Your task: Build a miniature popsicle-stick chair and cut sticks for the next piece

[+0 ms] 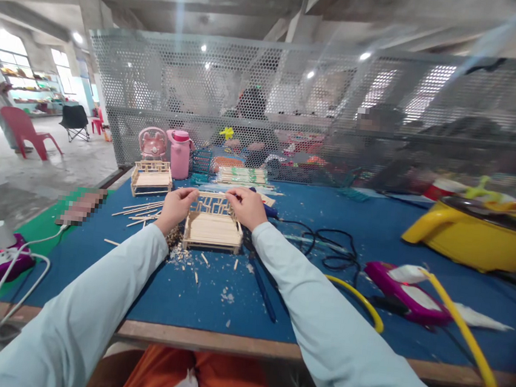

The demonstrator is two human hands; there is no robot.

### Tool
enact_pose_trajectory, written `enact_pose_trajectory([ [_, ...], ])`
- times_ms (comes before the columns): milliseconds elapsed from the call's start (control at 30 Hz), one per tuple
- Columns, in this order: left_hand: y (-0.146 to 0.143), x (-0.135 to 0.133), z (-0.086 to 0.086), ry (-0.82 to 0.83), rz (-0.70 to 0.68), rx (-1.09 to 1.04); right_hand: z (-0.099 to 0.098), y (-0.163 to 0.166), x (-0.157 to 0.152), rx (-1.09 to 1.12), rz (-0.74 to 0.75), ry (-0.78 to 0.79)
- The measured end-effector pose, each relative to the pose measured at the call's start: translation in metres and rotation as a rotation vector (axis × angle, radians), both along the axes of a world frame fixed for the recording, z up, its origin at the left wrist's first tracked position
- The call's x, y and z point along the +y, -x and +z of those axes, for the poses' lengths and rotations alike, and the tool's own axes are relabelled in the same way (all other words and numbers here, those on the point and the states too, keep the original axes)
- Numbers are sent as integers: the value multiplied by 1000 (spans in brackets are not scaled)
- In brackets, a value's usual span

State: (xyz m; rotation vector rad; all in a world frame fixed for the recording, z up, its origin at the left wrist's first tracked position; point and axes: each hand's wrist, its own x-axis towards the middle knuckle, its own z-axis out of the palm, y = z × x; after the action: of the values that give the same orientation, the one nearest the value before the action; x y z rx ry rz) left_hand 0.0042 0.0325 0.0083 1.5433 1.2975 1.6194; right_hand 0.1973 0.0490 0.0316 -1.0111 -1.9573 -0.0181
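Observation:
A miniature bench (pixel 213 230) built of pale wooden sticks stands on the blue tabletop in front of me, with a slatted seat and a latticed back. My left hand (pixel 177 207) is closed at the left end of its back, thumb and fingertips together on the top rail. At the right end, my right hand (pixel 246 207) pinches the same rail. Fine detail under the fingertips is too small to make out. Loose sticks (pixel 140 211) lie left of my left hand, and wood scraps (pixel 188 260) are scattered before the bench.
A second stick bench (pixel 152 177) and a pink bottle (pixel 180 155) stand at the back left. Dark pliers-like handles (pixel 264 285) lie right of the bench. Beyond a black cable (pixel 346 250) are a purple power strip (pixel 408 293) and a yellow pot (pixel 468 235). A perforated screen (pixel 224 74) closes the back.

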Motion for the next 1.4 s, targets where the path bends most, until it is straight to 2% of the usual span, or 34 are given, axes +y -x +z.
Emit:
enact_pose_trajectory([
  [200, 2, 2, 0, 27, -3, -26, 2, -1, -2, 23, -6, 2],
  [333, 14, 3, 5, 69, 49, -109, 15, -18, -9, 108, -184, -4],
  [400, 22, 1, 6, 90, 118, -204, 23, -28, -15, -2, -303, 50],
  [500, 28, -6, 6, 107, 174, -276, 29, -38, -25, -316, -400, 244],
  [567, 28, -12, 4, 109, 149, -273, 27, -39, -29, -465, -448, 357],
  [633, 24, -18, 2, 103, 103, -262, 21, -35, -31, -519, -498, 408],
  [800, 14, -21, -4, 115, 26, -221, 9, -30, -22, -501, -558, 437],
  [1000, 15, -15, -10, 117, 53, -178, 7, -45, -9, -426, -633, 450],
  [1167, 15, -14, -13, 106, 50, -117, 13, -39, -16, -345, -608, 367],
  [1233, 15, -15, -11, 42, 54, -43, 14, -29, -19, -274, -480, 223],
  [1333, 12, -17, -3, -133, 84, 166, 11, -14, -18, -154, -174, -4],
  [1400, 10, -16, 4, -188, 89, 248, 6, -7, -15, -121, -76, -23],
])
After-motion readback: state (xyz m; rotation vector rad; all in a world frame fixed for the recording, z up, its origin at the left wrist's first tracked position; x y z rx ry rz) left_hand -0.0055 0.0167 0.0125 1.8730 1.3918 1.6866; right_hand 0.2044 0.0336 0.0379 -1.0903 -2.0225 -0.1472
